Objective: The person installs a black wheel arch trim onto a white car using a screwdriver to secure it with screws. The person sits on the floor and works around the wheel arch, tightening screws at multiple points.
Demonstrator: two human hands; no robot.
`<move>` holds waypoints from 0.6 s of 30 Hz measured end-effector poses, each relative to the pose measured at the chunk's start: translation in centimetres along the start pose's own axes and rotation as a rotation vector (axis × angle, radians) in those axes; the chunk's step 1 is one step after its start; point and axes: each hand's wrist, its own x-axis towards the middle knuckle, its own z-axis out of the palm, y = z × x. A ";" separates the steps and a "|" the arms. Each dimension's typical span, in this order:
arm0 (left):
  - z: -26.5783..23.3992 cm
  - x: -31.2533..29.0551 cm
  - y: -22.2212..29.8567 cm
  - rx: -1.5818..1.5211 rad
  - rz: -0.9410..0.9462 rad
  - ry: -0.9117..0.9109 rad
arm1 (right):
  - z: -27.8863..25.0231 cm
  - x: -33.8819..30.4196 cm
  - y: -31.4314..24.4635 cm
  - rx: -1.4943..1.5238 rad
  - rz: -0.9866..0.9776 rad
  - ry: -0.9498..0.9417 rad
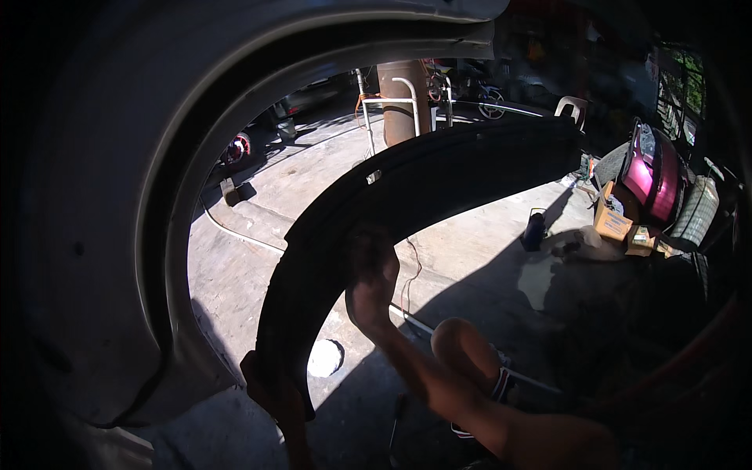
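Observation:
A long, black curved wheel-arch liner spans the middle of the view, bowed like an arc, with a small bright clip or tab on its upper face. My left hand is closed around its lower left end. Further up, my right hand grips its inner edge, the fingers partly lost in shadow against the dark piece. To the left and above curves the wheel arch of a pale car body panel, apart from most of the liner; whether they touch at the upper right is too dark to tell.
Beyond lies a sunlit concrete floor with a cable across it. A round white object sits below the liner. My bent knee is close by. At right stand a pink panel and cardboard boxes; behind, a brown pillar.

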 end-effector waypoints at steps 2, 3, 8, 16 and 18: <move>0.4 1.8 1.9 0.010 -0.010 0.032 | 1.6 2.4 -1.1 -0.227 -0.036 -0.012; 0.5 2.7 2.6 -0.003 -0.033 0.012 | 2.2 3.4 -1.3 -0.341 -0.058 -0.018; 0.4 4.4 1.0 0.091 0.110 0.083 | 5.2 6.5 0.1 -0.193 -0.088 -0.040; -5.5 -3.6 -15.7 -0.167 -0.248 0.196 | 7.8 8.1 1.5 -0.152 0.008 -0.117; -5.8 -5.8 -13.7 -0.530 -0.434 0.268 | 8.3 7.5 2.1 -0.257 0.011 -0.174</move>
